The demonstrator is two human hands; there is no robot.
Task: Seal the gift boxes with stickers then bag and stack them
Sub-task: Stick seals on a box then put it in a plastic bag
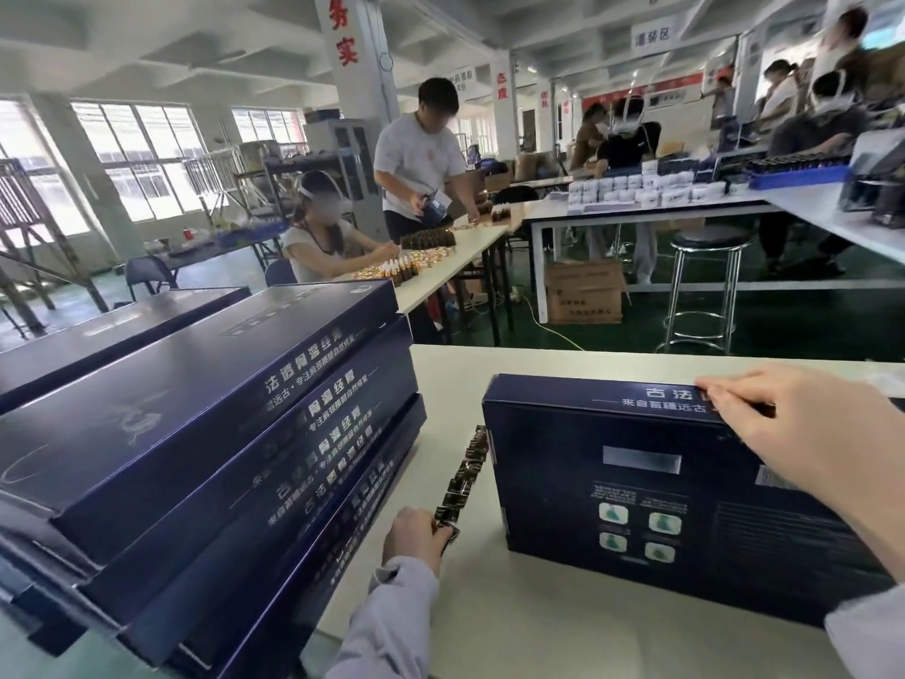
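Flat dark navy cardboard gift box (636, 507) lies on the white table (489, 629) at approx 4 o'clock in the head view, printed panel w/ four green icons facing up, far side wall w/ white lettering towards 12. R hand (793, 433) comes in from 3 o'clock and rests on that far top edge, fingers nearly straight and spread flat over the corner line; can't tell if anything sits under them. Just beside the box at its 9 o'clock, a strip of small black-and-gold stickers (470, 468) runs along the table from 12 to 6. L hand (414, 536), in a pale grey sleeve (392, 619), has curled fingers pinching the near end of the strip, around 6 o'clock in view. Tall stack of matching navy gift boxes (196, 433) fills 8–9 o'clock, touching the table's L side, slightly fanned. Beyond, at 1 o'clock, a round metal stool (705, 286) and brown cardboard carton (583, 291) stand on green floor; other people work at long tables at 12.
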